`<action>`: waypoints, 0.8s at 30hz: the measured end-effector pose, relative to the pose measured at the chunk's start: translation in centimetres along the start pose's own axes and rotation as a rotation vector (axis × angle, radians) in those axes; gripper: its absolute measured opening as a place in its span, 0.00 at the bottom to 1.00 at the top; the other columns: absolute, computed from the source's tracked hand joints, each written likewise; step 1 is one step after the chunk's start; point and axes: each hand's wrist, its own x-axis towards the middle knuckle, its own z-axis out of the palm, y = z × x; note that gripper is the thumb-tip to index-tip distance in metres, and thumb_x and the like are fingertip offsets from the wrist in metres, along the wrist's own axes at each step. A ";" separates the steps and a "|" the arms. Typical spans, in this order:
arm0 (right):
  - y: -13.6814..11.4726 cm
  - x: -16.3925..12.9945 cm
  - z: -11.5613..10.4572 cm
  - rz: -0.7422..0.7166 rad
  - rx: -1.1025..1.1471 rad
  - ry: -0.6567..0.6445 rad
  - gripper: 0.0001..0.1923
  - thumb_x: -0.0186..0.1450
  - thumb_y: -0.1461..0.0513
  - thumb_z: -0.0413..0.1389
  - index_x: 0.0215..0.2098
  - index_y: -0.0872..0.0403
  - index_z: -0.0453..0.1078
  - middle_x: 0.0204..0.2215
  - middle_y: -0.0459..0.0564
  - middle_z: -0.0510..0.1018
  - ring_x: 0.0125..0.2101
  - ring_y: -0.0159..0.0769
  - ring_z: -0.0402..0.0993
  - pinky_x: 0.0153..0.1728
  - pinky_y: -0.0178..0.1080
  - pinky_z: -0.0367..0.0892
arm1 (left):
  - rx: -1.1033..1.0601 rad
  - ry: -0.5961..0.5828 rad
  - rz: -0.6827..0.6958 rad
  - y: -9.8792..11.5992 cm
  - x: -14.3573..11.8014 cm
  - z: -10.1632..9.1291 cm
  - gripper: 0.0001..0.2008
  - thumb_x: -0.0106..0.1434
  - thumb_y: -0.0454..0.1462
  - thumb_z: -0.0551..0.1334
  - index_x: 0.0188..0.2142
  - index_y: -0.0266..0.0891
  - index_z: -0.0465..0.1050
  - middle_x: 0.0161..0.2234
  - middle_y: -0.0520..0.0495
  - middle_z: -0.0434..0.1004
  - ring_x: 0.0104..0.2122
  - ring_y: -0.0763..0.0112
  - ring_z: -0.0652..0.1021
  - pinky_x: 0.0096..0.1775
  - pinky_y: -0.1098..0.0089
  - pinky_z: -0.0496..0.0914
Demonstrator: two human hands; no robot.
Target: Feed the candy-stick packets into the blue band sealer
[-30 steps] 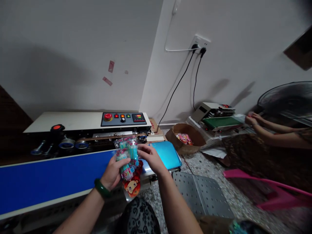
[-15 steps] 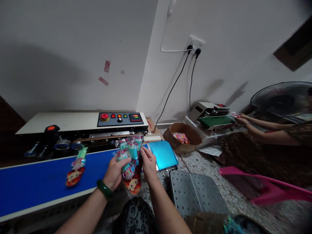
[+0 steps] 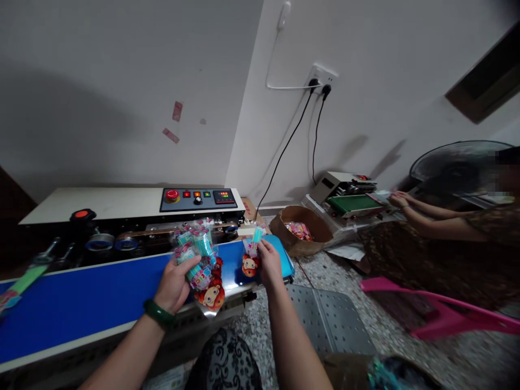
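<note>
My left hand (image 3: 174, 283) grips a stack of clear packets (image 3: 199, 260) printed with a cartoon face and filled with teal sticks, held over the front edge of the blue conveyor belt (image 3: 93, 295). My right hand (image 3: 269, 264) holds a single packet (image 3: 251, 257) at the belt's right end, just above the light blue plate (image 3: 286, 262). Another packet (image 3: 16, 287) lies on the belt at the far left, partly cut off by the frame. Behind the belt runs the sealing machine with its control panel (image 3: 199, 198).
A brown basket (image 3: 303, 230) with pink packets stands on the floor to the right. Beyond it another person's hands (image 3: 400, 200) work at a second sealer with a green belt (image 3: 353, 204). A perforated metal plate (image 3: 329, 319) and pink plastic furniture (image 3: 430, 317) lie nearby. A fan (image 3: 459, 170) stands behind.
My right hand has pulled one packet off the stack and moved it right to the belt's end. The packet lying on the belt has travelled to the far left.
</note>
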 end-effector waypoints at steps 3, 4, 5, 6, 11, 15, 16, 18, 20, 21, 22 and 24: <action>-0.2 1.6 -0.4 0.132 -0.162 -0.135 0.14 0.43 0.59 0.61 0.26 0.56 0.66 0.17 0.43 0.70 0.17 0.29 0.66 0.21 0.32 0.62 | 0.005 -0.004 0.003 0.6 0.2 -0.4 0.18 0.42 0.30 0.68 0.36 0.36 0.72 0.30 0.47 0.78 0.29 0.66 0.77 0.33 0.65 0.72; -0.2 1.9 -0.2 0.158 -0.200 -0.180 0.12 0.42 0.60 0.61 0.23 0.56 0.66 0.15 0.43 0.69 0.16 0.28 0.64 0.19 0.32 0.61 | 0.004 -0.009 0.001 0.8 0.2 -0.5 0.19 0.43 0.30 0.67 0.37 0.36 0.71 0.30 0.47 0.78 0.29 0.66 0.77 0.33 0.65 0.72; -0.2 2.1 0.1 0.174 -0.226 -0.216 0.11 0.42 0.61 0.61 0.20 0.57 0.65 0.14 0.42 0.67 0.14 0.28 0.62 0.18 0.32 0.59 | 0.003 -0.016 0.001 0.8 0.2 -0.5 0.19 0.43 0.30 0.67 0.38 0.36 0.71 0.29 0.48 0.78 0.29 0.66 0.77 0.33 0.65 0.72; -0.2 2.3 0.6 0.185 -0.242 -0.238 0.11 0.41 0.62 0.61 0.18 0.57 0.64 0.12 0.42 0.66 0.13 0.27 0.61 0.16 0.31 0.58 | 0.001 -0.021 0.002 0.8 0.1 -0.5 0.19 0.43 0.30 0.67 0.38 0.36 0.71 0.29 0.48 0.78 0.29 0.66 0.77 0.32 0.66 0.72; -0.8 2.0 2.9 0.154 -0.307 -0.243 0.10 0.42 0.62 0.63 0.20 0.57 0.66 0.14 0.42 0.67 0.14 0.27 0.61 0.17 0.31 0.58 | -0.008 -0.038 -0.012 0.6 -0.1 -0.2 0.16 0.43 0.30 0.67 0.34 0.36 0.72 0.29 0.48 0.78 0.29 0.65 0.77 0.33 0.65 0.72; -1.9 -0.9 3.9 0.086 -0.169 -0.501 0.18 0.49 0.58 0.61 0.37 0.54 0.70 0.33 0.50 0.75 0.31 0.34 0.71 0.31 0.35 0.66 | 0.016 -0.073 -0.053 0.1 -0.4 0.3 0.16 0.43 0.31 0.67 0.34 0.35 0.72 0.30 0.46 0.78 0.30 0.62 0.77 0.34 0.62 0.72; -2.1 -1.8 4.1 0.093 -0.123 -0.603 0.19 0.50 0.58 0.60 0.40 0.54 0.70 0.36 0.50 0.74 0.34 0.35 0.71 0.33 0.36 0.66 | 0.017 -0.088 -0.063 0.0 -0.5 0.4 0.16 0.43 0.31 0.67 0.34 0.35 0.72 0.31 0.45 0.78 0.30 0.62 0.78 0.35 0.62 0.72; -2.3 -3.2 4.4 0.115 -0.067 -0.714 0.19 0.51 0.58 0.60 0.41 0.53 0.70 0.37 0.49 0.74 0.35 0.36 0.71 0.34 0.36 0.66 | 0.009 -0.105 -0.076 -0.3 -0.7 0.6 0.16 0.44 0.31 0.67 0.35 0.35 0.72 0.32 0.44 0.78 0.31 0.61 0.77 0.35 0.62 0.72; -2.2 -4.2 4.6 0.093 -0.048 -0.721 0.16 0.50 0.58 0.60 0.38 0.54 0.71 0.34 0.48 0.75 0.34 0.35 0.70 0.34 0.36 0.65 | -0.005 -0.103 -0.086 -0.6 -0.8 0.8 0.16 0.44 0.31 0.66 0.35 0.35 0.72 0.34 0.44 0.78 0.32 0.61 0.77 0.37 0.62 0.72; -2.1 -4.5 4.6 0.075 -0.037 -0.724 0.16 0.50 0.58 0.60 0.37 0.54 0.71 0.33 0.48 0.75 0.34 0.36 0.70 0.35 0.36 0.65 | -0.014 -0.103 -0.085 -0.7 -0.9 0.9 0.16 0.44 0.31 0.66 0.36 0.35 0.72 0.34 0.44 0.78 0.33 0.61 0.77 0.37 0.62 0.72; -2.0 -4.7 4.7 0.057 -0.026 -0.725 0.17 0.50 0.58 0.60 0.38 0.54 0.71 0.33 0.48 0.75 0.35 0.36 0.70 0.36 0.36 0.65 | -0.021 -0.105 -0.081 -0.8 -0.9 1.0 0.17 0.44 0.31 0.66 0.37 0.36 0.71 0.35 0.44 0.78 0.34 0.61 0.77 0.38 0.62 0.71; -1.6 -5.0 4.7 0.040 -0.015 -0.696 0.18 0.50 0.58 0.60 0.39 0.53 0.70 0.32 0.48 0.75 0.33 0.36 0.70 0.35 0.35 0.65 | -0.027 -0.103 -0.074 -1.1 -1.1 1.2 0.18 0.44 0.31 0.66 0.38 0.36 0.71 0.35 0.44 0.78 0.34 0.61 0.77 0.39 0.61 0.71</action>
